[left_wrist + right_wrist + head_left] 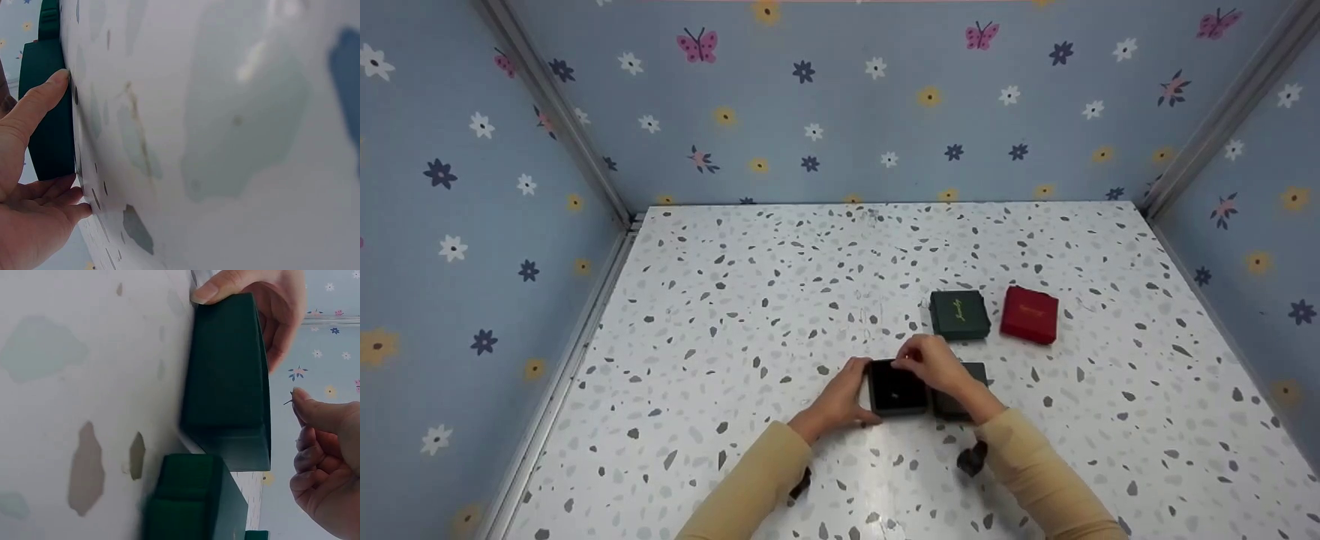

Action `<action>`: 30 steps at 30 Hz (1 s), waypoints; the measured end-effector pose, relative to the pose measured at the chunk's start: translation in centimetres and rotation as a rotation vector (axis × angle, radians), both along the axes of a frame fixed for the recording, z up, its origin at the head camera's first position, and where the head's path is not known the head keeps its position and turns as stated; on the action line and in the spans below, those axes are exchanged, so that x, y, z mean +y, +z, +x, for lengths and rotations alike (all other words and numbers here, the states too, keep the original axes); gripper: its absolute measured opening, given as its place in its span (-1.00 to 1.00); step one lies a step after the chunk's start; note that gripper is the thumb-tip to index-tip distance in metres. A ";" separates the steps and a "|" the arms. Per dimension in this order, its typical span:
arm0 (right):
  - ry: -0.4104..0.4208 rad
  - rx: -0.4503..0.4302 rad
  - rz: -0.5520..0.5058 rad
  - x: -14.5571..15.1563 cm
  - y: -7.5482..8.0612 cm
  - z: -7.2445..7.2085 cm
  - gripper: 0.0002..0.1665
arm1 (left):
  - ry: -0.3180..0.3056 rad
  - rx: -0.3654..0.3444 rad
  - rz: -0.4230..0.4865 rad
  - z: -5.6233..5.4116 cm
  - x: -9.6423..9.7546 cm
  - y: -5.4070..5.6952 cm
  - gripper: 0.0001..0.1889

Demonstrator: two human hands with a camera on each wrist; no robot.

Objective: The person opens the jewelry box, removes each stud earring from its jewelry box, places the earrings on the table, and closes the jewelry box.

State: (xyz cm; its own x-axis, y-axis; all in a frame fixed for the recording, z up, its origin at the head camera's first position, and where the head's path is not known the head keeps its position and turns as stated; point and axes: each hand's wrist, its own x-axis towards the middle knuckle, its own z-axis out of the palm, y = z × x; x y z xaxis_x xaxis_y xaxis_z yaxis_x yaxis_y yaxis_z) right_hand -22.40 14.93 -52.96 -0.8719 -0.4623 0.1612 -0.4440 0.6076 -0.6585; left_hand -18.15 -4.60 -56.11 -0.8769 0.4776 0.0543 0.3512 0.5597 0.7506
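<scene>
A: What is around the hands, please?
B: The nearest is the beige right sleeve [1046, 480]; the wrist from it hides part of a dark green box piece [949, 409] on the surface [735, 300], just beside the open box [901, 411]. Farther are a green box with gold lettering [960, 315] and, to its right, a red box [1029, 315]. Behind stands the flowered wall [840, 90].
A: And each grip?
B: The left hand [836, 401] holds the open box between thumb and fingers. The right hand [936, 365], fingertips closed together, pinches a thin dark piece [288, 403] above this box; it is perhaps a pin, too small to be sure.
</scene>
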 end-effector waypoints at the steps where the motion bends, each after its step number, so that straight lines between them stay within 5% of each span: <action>1: 0.000 -0.001 0.001 0.0 0.1 -0.2 -0.92 | 0.000 0.000 0.000 0.0 0.0 0.0 -0.09; 18: -0.001 0.071 0.053 0.4 0.9 -2.9 -0.90 | -0.010 0.015 -0.001 0.0 -0.2 0.0 -0.08; 30: -0.041 -0.012 0.082 0.9 1.0 -5.1 -0.88 | -0.006 -0.003 0.017 0.0 -0.1 -0.2 -0.07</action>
